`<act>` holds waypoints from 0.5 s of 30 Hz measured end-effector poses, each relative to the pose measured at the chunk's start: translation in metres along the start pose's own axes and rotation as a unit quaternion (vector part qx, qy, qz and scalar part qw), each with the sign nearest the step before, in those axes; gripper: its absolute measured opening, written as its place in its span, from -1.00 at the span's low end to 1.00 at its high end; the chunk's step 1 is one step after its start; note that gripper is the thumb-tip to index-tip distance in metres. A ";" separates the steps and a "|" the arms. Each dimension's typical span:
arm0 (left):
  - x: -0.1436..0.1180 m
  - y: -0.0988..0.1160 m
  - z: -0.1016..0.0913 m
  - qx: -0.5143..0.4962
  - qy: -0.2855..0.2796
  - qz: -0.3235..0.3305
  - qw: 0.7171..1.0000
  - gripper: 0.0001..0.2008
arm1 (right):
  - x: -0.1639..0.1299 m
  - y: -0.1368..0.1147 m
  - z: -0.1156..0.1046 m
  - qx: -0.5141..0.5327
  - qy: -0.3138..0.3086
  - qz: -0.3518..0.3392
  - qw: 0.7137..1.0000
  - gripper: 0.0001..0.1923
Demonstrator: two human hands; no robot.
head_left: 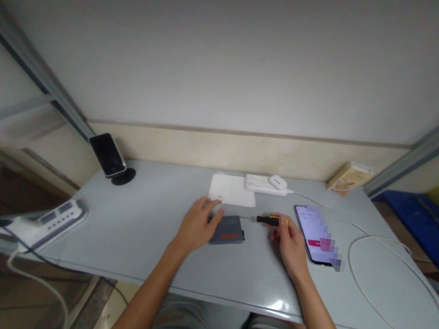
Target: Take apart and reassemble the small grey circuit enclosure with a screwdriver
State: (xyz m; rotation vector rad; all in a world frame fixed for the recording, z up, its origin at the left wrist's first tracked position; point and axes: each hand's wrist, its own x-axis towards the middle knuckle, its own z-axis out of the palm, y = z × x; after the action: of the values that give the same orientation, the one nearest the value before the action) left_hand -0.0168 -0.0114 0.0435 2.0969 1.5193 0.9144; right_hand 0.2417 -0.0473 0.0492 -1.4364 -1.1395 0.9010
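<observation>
A small dark grey box with a red label (229, 231) lies flat on the grey table (140, 241). My left hand (197, 225) rests on its left end, fingers curled over the edge. My right hand (288, 241) grips a screwdriver (267, 220) with a black and yellow handle; its thin metal shaft points left toward the box's far right corner. Both hands are near the middle of the table.
A lit phone (314, 234) lies right of my right hand. A white cable (396, 281) loops at the right. Behind are a white paper (232, 190), a white power bank with an earbud case (266, 183), a small carton (349, 178). A phone on a stand (108, 155) and a power strip (53, 216) are left.
</observation>
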 end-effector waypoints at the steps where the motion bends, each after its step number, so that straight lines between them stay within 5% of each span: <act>1: -0.013 0.006 0.003 0.005 -0.013 -0.016 1.000 -0.58 | 0.000 0.000 0.000 0.000 0.001 0.000 1.000 -0.37; 6: -0.042 0.000 0.008 -0.097 -0.053 -0.008 0.994 -0.47 | -0.001 0.004 0.000 -0.008 0.006 -0.004 1.000 -0.36; 11: -0.024 -0.029 -0.008 -0.205 -0.112 -0.023 0.972 -0.51 | -0.001 0.003 0.000 -0.009 0.001 -0.012 1.000 -0.38; 15: -0.012 -0.037 -0.011 -0.223 -0.107 -0.039 0.968 -0.62 | -0.002 0.001 -0.001 -0.014 0.012 -0.021 1.000 -0.39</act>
State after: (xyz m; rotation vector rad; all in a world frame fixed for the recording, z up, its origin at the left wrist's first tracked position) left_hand -0.0522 -0.0114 0.0243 1.7345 1.1496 0.8730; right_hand 0.2422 -0.0494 0.0485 -1.4373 -1.1639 0.8396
